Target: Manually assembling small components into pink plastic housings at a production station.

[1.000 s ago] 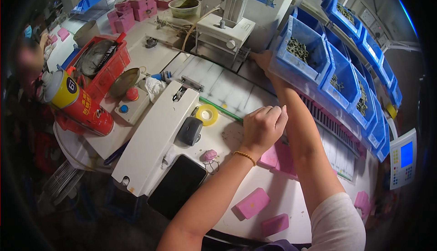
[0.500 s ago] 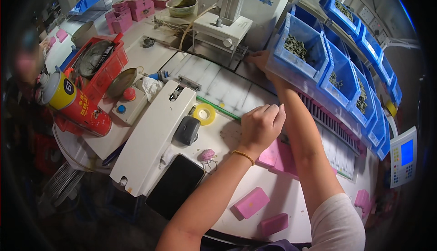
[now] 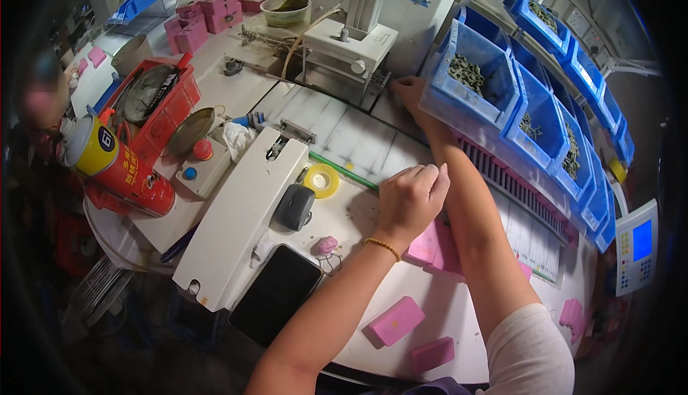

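My left hand [image 3: 413,196] is closed in a fist above the near edge of the white striped slab [image 3: 337,126]. Whatever its fingers may hold is hidden. Beyond it, my right hand [image 3: 410,95] reaches to the right end of the white bench machine [image 3: 351,45], next to its metal fitting; its fingertips are too small and shadowed to make out. The blue bin [image 3: 466,101] stands close on the right of that hand. Under and beside my forearms lie pink blocks, one pair partly covered [image 3: 433,246] and one loose block [image 3: 396,320] near the table's front.
Several blue bins with small greenish pieces line the right side. A yellow tape roll [image 3: 322,181], a dark grey object [image 3: 294,206] and a black flat device [image 3: 276,295] lie left of my left arm. Farther left are a red spray can [image 3: 129,173] and a red basket [image 3: 163,112].
My right hand and forearm have shifted very slightly to the left. The left fist stays in the same place.
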Action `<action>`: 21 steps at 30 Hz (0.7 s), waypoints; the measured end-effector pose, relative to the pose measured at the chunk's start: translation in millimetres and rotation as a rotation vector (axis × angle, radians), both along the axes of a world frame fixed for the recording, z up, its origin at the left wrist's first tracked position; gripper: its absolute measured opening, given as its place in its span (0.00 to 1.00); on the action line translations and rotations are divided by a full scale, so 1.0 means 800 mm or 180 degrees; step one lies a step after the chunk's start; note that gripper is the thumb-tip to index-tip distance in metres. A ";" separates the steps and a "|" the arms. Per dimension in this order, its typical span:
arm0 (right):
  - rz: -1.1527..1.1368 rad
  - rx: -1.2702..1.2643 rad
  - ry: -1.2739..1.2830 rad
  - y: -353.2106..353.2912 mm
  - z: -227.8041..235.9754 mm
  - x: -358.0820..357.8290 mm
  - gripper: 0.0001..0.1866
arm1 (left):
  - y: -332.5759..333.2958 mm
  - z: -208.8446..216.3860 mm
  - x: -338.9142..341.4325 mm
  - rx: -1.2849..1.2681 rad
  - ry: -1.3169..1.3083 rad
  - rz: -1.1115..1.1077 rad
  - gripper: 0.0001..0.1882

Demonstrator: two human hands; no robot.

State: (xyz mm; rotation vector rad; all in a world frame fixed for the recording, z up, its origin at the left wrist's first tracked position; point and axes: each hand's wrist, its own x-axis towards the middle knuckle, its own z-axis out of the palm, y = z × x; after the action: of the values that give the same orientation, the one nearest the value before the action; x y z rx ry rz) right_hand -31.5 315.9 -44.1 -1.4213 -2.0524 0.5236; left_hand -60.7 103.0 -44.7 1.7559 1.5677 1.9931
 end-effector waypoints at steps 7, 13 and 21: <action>0.0137 -0.0015 0.0031 -0.001 0.002 0.006 0.25 | 0.001 -0.001 0.002 -0.0012 0.0015 0.0015 0.21; -0.0011 0.0058 0.0037 0.004 -0.002 -0.002 0.23 | 0.001 -0.002 0.002 0.0014 0.0025 0.0051 0.21; -0.0190 0.0682 -0.0014 0.036 -0.031 -0.005 0.19 | 0.001 -0.001 0.002 -0.0028 -0.0013 -0.0003 0.21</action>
State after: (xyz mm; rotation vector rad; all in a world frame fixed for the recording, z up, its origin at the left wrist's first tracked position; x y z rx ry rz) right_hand -35.4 345.1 -69.0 -1.3519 -1.9959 0.2670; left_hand -59.0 103.5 -45.4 1.7481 1.5716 1.9850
